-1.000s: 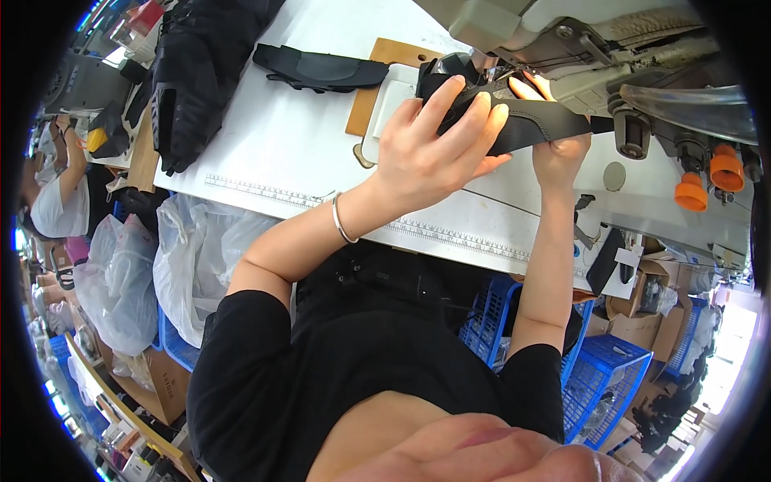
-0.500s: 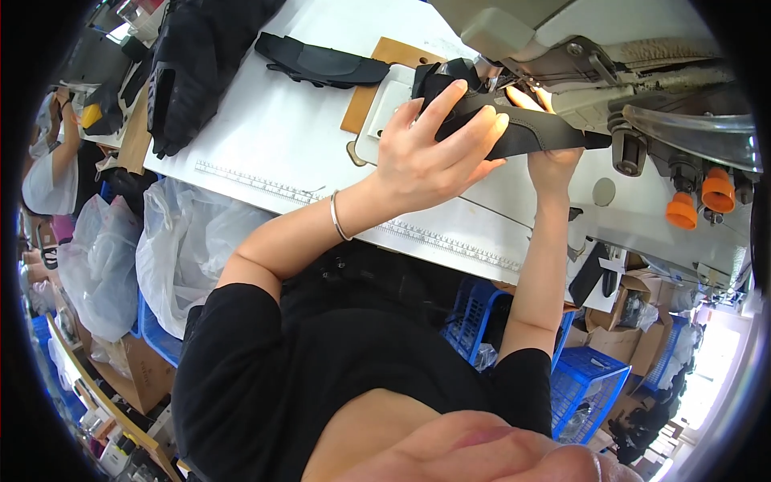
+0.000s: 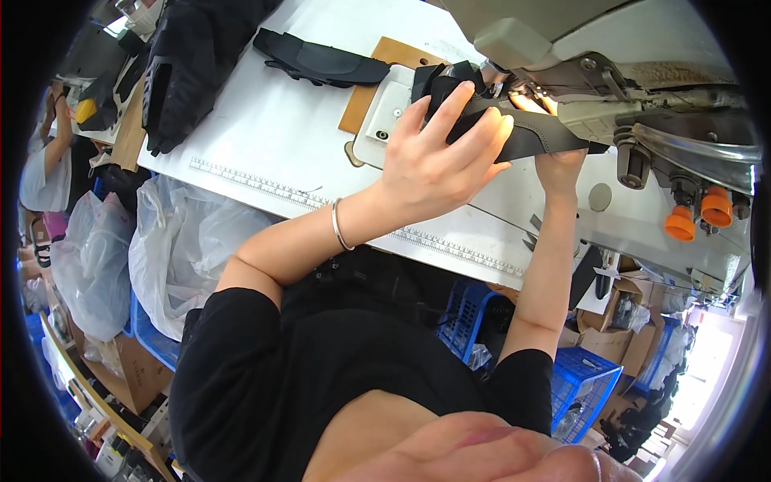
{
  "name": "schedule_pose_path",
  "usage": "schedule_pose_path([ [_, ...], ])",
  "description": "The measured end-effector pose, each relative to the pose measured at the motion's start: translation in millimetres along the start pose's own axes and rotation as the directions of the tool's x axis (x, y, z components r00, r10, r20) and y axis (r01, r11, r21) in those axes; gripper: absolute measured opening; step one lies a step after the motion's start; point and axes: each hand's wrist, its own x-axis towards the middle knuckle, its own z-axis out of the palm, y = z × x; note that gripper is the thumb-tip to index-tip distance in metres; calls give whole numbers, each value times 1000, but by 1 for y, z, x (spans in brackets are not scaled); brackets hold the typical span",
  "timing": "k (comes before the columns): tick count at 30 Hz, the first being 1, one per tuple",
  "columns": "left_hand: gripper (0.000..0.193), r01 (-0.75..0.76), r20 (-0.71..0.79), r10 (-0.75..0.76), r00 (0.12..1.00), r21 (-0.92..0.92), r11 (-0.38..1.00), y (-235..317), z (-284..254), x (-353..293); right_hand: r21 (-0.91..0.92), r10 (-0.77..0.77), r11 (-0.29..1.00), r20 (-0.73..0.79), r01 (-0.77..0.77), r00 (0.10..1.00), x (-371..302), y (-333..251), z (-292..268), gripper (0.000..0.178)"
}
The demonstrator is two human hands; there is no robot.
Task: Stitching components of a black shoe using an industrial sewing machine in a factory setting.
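A black stitched piece, perhaps part of a strap or bag, lies under the sewing machine's head, its curved seam facing up. My left hand rests over its left part, fingers spread and fingertips touching it, the thumb apart. My right hand reaches round the piece from beneath. Its fingertips show in the lamp light beyond the far edge, the piece between them and the palm. Needle and presser foot are hidden behind the piece and my left hand.
Another black padded strap lies on the white table, beside a brown board. A large black bag-like item lies at far left. A ruler strip runs along the near edge. Orange knobs hang at right. Plastic bags stand at left.
Both hands and the black piece have shifted very slightly right and nearer in the picture. The hold on the piece looks the same.
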Motion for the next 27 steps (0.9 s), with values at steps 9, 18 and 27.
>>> schedule_pose_path([
  [9, 44, 16, 51, -14, 999, -32, 999, -2, -5, 3, -52, -78, 996, 15, 79, 997, -1, 7, -3, 33],
  [18, 45, 9, 99, -5, 995, -39, 999, -7, -8, 7, -112, -125, 986, 23, 127, 992, -1, 10, -7, 40],
  [27, 43, -115, 86, 106, 991, 109, 987, -6, -11, 3, -440, -114, 871, 252, 219, 961, 3, -18, -26, 31],
])
